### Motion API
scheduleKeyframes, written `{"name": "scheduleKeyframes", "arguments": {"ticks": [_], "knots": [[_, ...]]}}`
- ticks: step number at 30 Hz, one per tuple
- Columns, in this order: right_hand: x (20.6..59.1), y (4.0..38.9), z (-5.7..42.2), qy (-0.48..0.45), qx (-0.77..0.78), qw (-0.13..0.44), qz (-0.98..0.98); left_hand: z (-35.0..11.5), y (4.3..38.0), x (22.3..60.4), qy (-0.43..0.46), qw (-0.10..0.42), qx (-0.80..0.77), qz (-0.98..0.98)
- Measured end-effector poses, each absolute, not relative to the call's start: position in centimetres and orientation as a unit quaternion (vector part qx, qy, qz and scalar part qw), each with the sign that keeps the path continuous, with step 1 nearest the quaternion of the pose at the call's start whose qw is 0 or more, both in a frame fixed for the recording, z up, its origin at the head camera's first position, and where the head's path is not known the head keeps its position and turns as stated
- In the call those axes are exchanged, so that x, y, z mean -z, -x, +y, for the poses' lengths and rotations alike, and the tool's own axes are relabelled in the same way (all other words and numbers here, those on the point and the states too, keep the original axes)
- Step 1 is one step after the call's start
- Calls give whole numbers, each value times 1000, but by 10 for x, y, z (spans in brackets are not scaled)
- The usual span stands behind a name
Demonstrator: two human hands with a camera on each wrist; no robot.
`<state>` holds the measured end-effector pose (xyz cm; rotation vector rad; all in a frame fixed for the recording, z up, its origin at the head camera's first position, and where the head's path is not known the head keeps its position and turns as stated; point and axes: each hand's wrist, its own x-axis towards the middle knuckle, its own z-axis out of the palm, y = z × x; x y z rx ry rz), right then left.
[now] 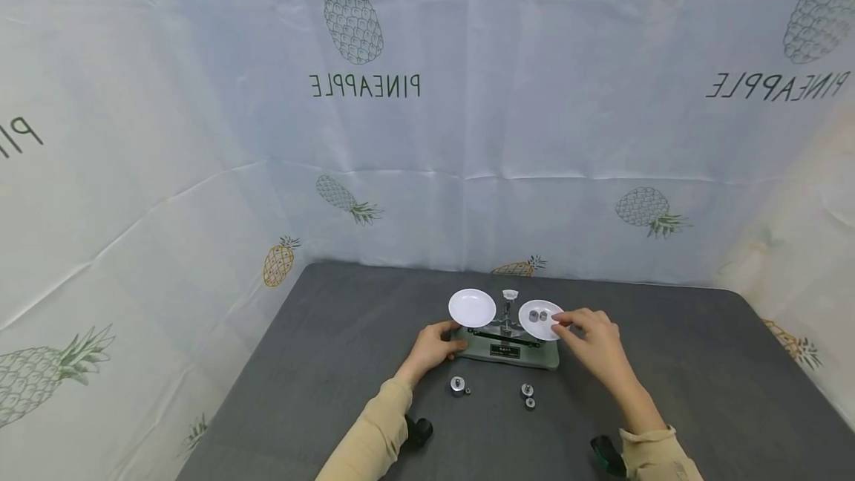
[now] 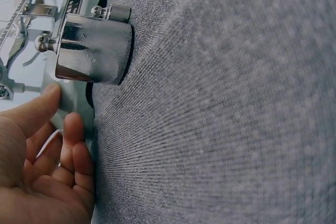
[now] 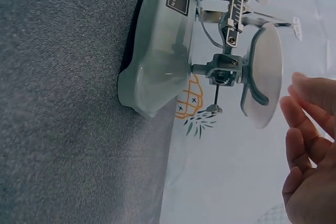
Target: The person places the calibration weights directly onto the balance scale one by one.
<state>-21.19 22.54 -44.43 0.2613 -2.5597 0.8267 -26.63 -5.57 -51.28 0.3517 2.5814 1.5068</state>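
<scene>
A pale green balance scale (image 1: 477, 345) with two white pans stands on the dark grey table. My left hand (image 1: 430, 347) grips the left end of its base, with the thumb (image 2: 44, 109) against the front. On the left pan (image 1: 471, 308) nothing lies. The right pan (image 1: 549, 330) bears two small metal weights (image 1: 534, 315) side by side. My right hand (image 1: 593, 338) is at this pan's right rim, thumb and forefinger close together; no object shows between them in the right wrist view.
In front of the scale stand a large knobbed metal weight (image 1: 457, 386) with a tiny weight (image 1: 467, 391) next to it. Further right are two more weights (image 1: 527, 390). A pineapple-print cloth (image 1: 427, 221) hangs behind the table (image 1: 374, 303).
</scene>
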Motion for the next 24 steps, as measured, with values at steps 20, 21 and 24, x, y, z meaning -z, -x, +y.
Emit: {"name": "scheduleKeyframes", "arguments": {"ticks": [20,21,24], "knots": [[455,184,227,-169,-354,208,-896,-55,267,514,-116,65,-495,859],[457,183,228,-170,-356,203,-896,-55,267,514,-116,65,-495,859],[464,182,228,-174,-365,186,-896,-55,267,514,-115,66,-494,859]]}}
